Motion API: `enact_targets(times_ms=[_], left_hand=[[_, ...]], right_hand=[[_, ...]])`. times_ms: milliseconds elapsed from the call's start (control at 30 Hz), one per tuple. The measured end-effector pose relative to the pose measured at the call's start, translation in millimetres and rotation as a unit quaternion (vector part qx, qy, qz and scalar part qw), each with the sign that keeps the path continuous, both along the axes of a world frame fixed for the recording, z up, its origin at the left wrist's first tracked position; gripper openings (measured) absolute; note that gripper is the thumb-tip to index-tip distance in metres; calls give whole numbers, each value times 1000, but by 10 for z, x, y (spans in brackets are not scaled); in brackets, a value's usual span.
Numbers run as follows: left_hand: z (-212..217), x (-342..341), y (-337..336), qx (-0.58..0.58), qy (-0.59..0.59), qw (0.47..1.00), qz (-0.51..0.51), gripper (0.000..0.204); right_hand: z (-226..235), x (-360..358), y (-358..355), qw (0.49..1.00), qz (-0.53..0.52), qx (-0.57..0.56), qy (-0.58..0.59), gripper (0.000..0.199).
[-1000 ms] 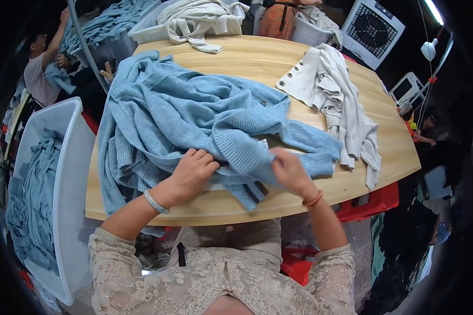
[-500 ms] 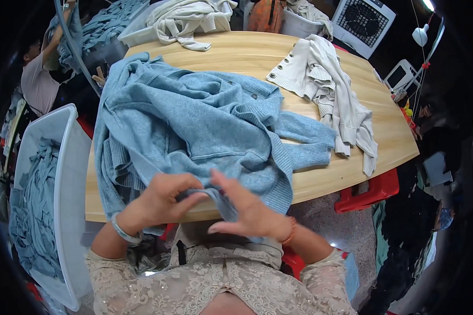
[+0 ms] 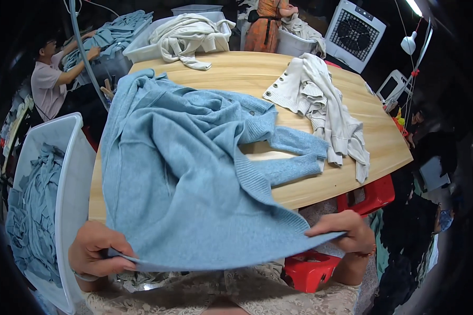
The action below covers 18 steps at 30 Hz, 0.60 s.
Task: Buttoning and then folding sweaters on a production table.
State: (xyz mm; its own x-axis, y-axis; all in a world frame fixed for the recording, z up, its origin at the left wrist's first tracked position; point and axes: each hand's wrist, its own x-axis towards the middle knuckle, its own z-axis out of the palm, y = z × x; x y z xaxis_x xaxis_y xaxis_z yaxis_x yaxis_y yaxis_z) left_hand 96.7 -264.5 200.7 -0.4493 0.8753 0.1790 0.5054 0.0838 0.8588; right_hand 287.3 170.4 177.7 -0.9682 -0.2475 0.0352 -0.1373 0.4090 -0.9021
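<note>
A light blue knitted cardigan (image 3: 189,178) lies spread over the wooden table, its near edge pulled out taut past the table's front. My left hand (image 3: 101,251) pinches one end of that edge between thumb and fingers. At the other end, by the ribbed band, my right hand (image 3: 344,231) grips the edge, thumb on top and fingers underneath. The cardigan's sleeves reach to the right on the table. Farther right lies a cream knitted cardigan (image 3: 320,105) with buttons along one band.
Left of the wooden table (image 3: 373,126) stands a white bin (image 3: 71,210) of blue garments. Another white bin (image 3: 136,50) with cream knitwear is at the far edge. Red stools (image 3: 310,270) stand close by. One person (image 3: 50,84) handles blue garments; another (image 3: 263,31) stands behind the table.
My hands have moved far apart, left and right, and stretched the cardigan's near edge between them toward me. The person at the left has lowered their arms onto the blue garments.
</note>
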Motion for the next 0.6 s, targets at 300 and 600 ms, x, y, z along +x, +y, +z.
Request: enact_targets(times_ms=[300, 600], left_hand=[[-915, -1066, 1141, -79, 196, 958, 195, 17], [-844, -2293, 2102, -24, 367, 909, 197, 8]], right_hand=[[-867, -979, 933, 966, -206, 122, -102, 15], [-1378, -2925, 1001, 897, -326, 178, 240, 12]])
